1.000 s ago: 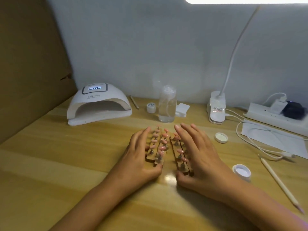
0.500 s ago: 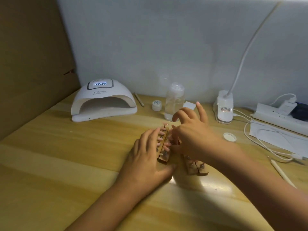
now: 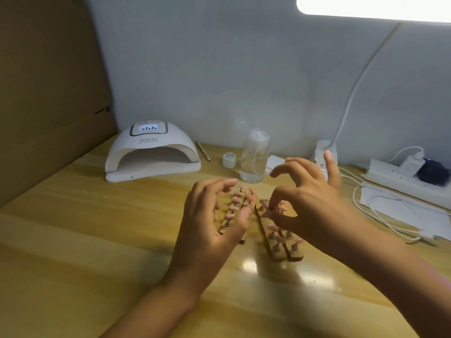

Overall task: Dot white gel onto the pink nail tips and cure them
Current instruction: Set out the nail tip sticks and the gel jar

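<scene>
Wide table (image 3: 73, 240) stretches left of the hands to the cardboard (image 3: 48, 93); lamp (image 3: 151, 152) and bottle (image 3: 255, 157) stand behind, cables (image 3: 390, 215) at right. Strips (image 3: 275, 250) with pink tips (image 3: 235, 199) lie under both hands. Left hand (image 3: 212, 228) arches over them, grip unclear; right hand (image 3: 312, 206) pinches one of the tips.

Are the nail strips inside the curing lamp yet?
No: the wooden strips lie on the table, out in front of the lamp.

You have pink nail tips (image 3: 251, 197) on brown wooden strips (image 3: 275, 252), a counter (image 3: 73, 240) banded in pale and darker yellow grain, a white curing lamp (image 3: 151, 152), a clear bottle (image 3: 255, 157), a white power strip (image 3: 402, 181) and brown cardboard (image 3: 48, 81).
</scene>
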`<state>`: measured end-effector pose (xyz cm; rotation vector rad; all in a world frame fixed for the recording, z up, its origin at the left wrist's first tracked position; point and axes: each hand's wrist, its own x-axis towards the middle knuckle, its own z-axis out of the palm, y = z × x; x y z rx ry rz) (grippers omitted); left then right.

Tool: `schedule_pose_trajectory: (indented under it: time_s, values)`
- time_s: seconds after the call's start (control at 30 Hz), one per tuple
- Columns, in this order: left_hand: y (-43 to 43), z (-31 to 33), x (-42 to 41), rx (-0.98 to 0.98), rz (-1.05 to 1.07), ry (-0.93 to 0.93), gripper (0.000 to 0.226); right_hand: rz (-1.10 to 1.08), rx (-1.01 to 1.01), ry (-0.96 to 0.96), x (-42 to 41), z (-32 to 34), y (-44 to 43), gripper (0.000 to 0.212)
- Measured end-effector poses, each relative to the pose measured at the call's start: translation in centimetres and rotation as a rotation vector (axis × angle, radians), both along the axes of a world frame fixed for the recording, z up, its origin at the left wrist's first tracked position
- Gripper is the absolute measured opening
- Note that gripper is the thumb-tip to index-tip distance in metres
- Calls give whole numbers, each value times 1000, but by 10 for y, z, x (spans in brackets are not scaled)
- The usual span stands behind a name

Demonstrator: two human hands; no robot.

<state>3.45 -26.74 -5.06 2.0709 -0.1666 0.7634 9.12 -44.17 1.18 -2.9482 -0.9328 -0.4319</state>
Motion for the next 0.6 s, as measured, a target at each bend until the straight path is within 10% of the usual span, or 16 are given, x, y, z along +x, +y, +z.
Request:
schedule_pose_trajectory:
  time_s: [0.2,0.6]
  values:
    - [-22,9,-9,-665,-220,200,32,217,256,-279,-22,6,0,35]
    - [-18,-1,0,-701,-297,168,16,312,244,-378,-16,-8,-3,25]
